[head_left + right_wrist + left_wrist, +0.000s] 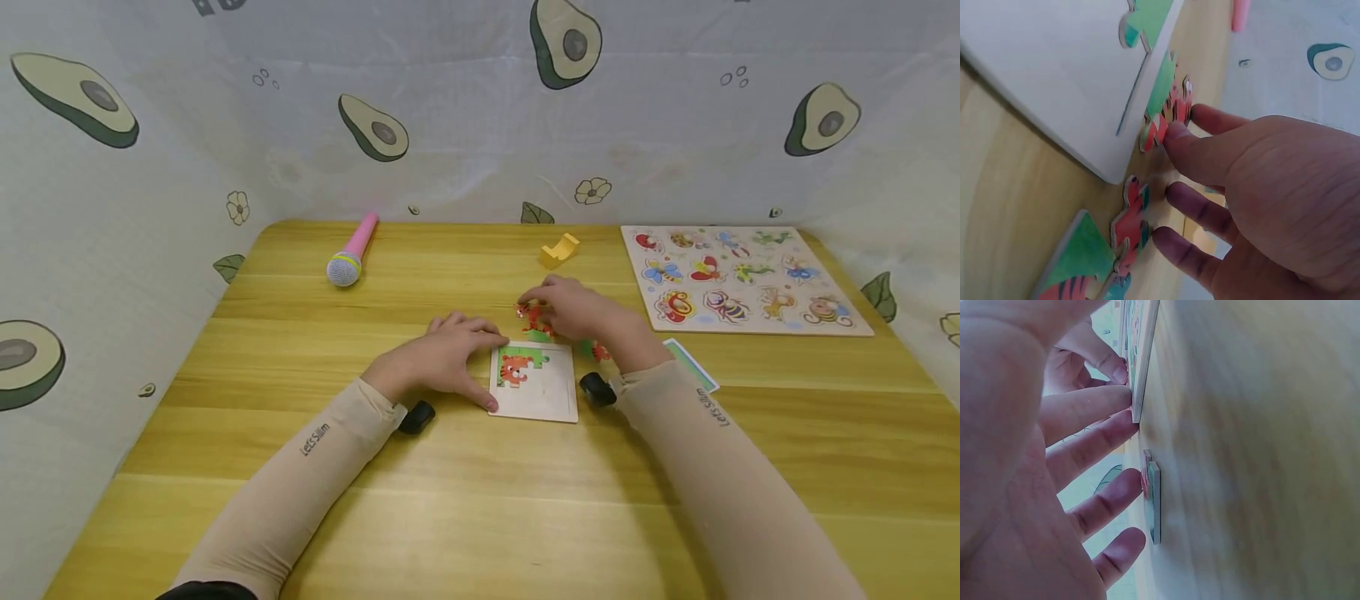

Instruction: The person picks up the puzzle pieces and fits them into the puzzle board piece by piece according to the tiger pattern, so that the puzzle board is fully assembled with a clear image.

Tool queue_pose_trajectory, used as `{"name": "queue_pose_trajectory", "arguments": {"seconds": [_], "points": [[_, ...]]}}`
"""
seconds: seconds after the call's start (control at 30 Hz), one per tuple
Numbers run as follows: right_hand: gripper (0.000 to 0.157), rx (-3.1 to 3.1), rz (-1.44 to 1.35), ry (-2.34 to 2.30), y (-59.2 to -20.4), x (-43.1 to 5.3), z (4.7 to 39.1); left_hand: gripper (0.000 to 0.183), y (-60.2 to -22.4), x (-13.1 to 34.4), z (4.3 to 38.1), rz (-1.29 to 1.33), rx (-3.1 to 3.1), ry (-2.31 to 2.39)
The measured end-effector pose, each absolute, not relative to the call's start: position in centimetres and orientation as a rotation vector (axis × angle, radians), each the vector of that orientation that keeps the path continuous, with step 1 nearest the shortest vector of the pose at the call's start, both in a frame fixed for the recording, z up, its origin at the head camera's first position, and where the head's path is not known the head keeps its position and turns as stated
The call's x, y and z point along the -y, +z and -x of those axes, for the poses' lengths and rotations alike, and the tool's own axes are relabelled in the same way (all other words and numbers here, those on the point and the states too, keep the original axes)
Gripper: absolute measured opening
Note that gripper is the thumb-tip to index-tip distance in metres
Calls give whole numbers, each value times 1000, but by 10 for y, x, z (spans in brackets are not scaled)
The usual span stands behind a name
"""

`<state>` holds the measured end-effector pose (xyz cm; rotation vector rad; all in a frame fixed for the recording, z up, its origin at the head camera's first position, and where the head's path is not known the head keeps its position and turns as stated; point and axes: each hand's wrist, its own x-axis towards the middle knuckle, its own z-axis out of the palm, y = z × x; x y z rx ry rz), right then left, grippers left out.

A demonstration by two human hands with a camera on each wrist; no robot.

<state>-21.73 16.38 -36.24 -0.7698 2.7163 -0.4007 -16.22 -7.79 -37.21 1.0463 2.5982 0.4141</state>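
A square wooden puzzle board [543,396] lies on the table, with joined pieces showing an orange tiger's face [514,367] on green in its upper left. My left hand [450,354] spans the board's left side, thumb at the lower corner and straight fingers touching the upper edge. Beyond the board, my right hand [576,308] reaches down to loose tiger puzzle pieces [534,321]. Its thumb and index finger pinch an orange piece [1159,128] in the right wrist view, the other fingers spread. More loose pieces [1129,219] lie beside the board, partly under the right wrist.
A pink toy microphone [351,258] lies at the back left. Behind the right hand sits a yellow curved block [559,250]. A large insect puzzle board [750,279] is at the back right. A green-and-white card [693,367] lies partly beneath the right forearm.
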Motion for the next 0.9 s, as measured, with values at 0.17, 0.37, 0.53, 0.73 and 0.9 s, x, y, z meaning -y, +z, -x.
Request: {"name": "queue_pose_trajectory", "arguments": {"seconds": [0.17, 0.37, 0.53, 0.73, 0.9], "points": [[42, -2703, 722, -375, -361, -167, 219, 95, -372, 78, 162, -1048, -2596, 415], [46, -2688, 712, -363, -359, -169, 219, 96, -373, 78, 163, -1047, -2590, 406], [39, -2698, 706, -387, -358, -169, 217, 96, -373, 78, 163, -1050, -2591, 401], [41, -2725, 669, -403, -358, -171, 215, 96, -374, 79, 164, -1056, -2595, 401], [43, -2733, 648, -426, -356, -177, 212, 96, -374, 79, 164, -1063, -2588, 411]]}}
